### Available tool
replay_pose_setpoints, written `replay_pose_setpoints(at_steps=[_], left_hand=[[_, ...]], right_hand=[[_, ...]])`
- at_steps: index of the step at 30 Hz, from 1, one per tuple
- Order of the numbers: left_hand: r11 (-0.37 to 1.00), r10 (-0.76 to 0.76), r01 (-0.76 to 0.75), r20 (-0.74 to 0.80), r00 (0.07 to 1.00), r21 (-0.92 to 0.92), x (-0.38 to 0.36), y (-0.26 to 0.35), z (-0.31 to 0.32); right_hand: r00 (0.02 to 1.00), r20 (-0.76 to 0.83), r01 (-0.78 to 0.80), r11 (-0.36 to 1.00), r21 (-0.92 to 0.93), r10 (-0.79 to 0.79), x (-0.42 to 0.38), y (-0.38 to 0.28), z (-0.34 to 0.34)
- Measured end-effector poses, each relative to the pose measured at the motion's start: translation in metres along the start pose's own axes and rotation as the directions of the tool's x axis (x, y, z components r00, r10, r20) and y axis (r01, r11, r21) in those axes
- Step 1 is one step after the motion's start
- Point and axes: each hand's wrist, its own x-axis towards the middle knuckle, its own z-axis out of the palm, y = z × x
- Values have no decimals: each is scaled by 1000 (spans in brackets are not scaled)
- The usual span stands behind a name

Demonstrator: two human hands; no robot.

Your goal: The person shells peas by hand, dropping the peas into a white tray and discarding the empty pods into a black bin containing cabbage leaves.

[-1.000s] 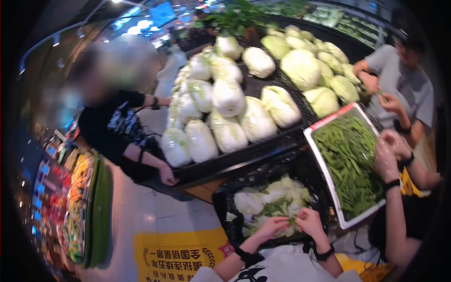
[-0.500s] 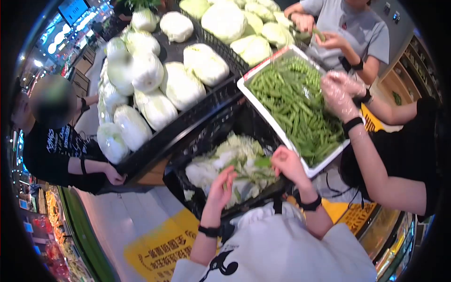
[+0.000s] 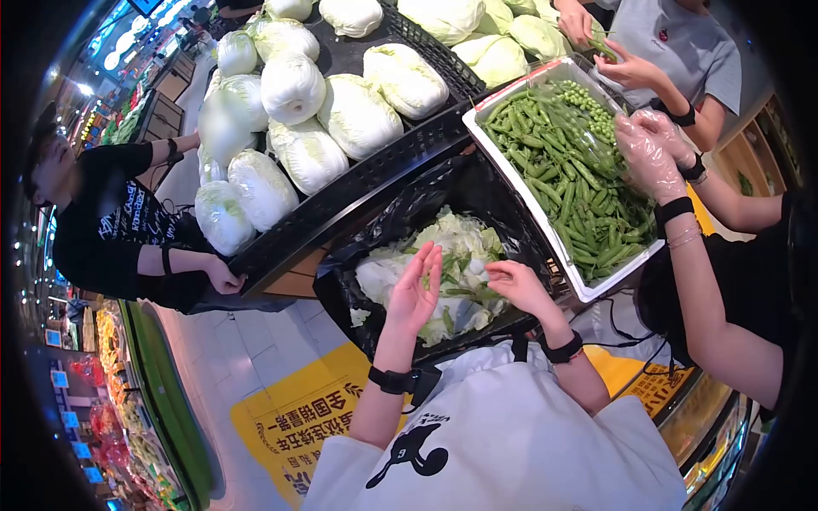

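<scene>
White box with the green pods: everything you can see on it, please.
The white box is rectangular, open-topped and foam-like, with a thick rim and a red strip along its far end. Green pods fill most of it; loose peas lie towards the far right corner. It sits at an angle, right of the black-lined bin. Another person's gloved hands are over its right side; contact is unclear. Its underside is hidden.
</scene>
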Motion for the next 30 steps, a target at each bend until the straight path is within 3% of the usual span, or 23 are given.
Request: replay_pose_setpoints(at_steps=[2,3,4,5,6,7,8,9,10,11,13,14,15,17,18,20,21,22,23,24,27,29,30], left_hand=[[966,132,-102,-116,984,239,-2,-6,9],[927,162,-124,-79,984,355,-3,-8,6],[936,121,-88,-78,990,341,-3,-9,0],[889,107,-82,-30,994,451,-3,-14,2],[863,70,-21,-78,994,505,-3,-16,3],[888,10,31,-88,996,459,4,-16,-5],[876,63,-46,-20,998,480,7,-23,-12],[888,49,-22,-47,998,460,10,-27,-11],[894,76,-8,-133,988,447,13,-32,2],[890,94,-28,-124,988,456,21,-36,1],[911,298,-212,-208,932,353,34,-51,-3],[848,398,-280,-192,897,450,39,-56,-2],[847,395,-279,-187,899,452,40,-55,0],[625,534,-356,-48,844,695,43,-53,5],[625,530,-354,-46,846,695,44,-54,2],[486,439,-320,90,894,813,44,-57,-8],[487,436,-316,87,896,814,39,-58,-3],[129,455,-319,230,860,939,34,-59,1],[-247,414,-291,372,831,924,31,-59,6],[-334,386,-317,435,813,888,30,-60,11],[-310,254,-323,405,878,894,20,-61,28],[-484,227,-403,557,799,777,26,-57,6],[-176,188,-296,328,926,939,20,-54,9]], right_hand=[[999,-28,26,998,-62,-28,2,14,7],[996,-53,61,990,-124,-68,8,16,12],[989,-64,123,979,-164,-135,6,-1,13],[999,-49,16,989,144,-9,10,1,19],[987,67,-159,924,349,144,12,3,20],[950,208,-304,543,783,233,18,-18,32],[916,293,-387,409,827,275,18,-27,36],[883,385,-454,275,847,269,20,-36,37],[870,489,-493,150,857,70,30,-14,39],[865,498,-500,158,851,53,42,4,49],[917,384,-312,-407,858,107,59,21,64],[940,320,-277,-288,917,116,60,21,66],[942,316,-273,-289,918,113,57,2,68],[926,239,-252,8,968,293,55,-33,67],[927,235,-247,7,969,293,58,-26,68],[986,125,-143,173,975,110,63,-4,73],[986,123,-141,169,975,113,61,-6,74],[978,168,-178,71,982,121,58,-10,74],[969,211,-209,-28,978,126,55,-12,73],[971,209,-205,-40,978,118,54,-7,72],[965,199,-203,2,979,173,49,0,68],[949,233,-230,-37,972,212,47,11,64],[947,285,-289,6,957,147,42,15,56]])
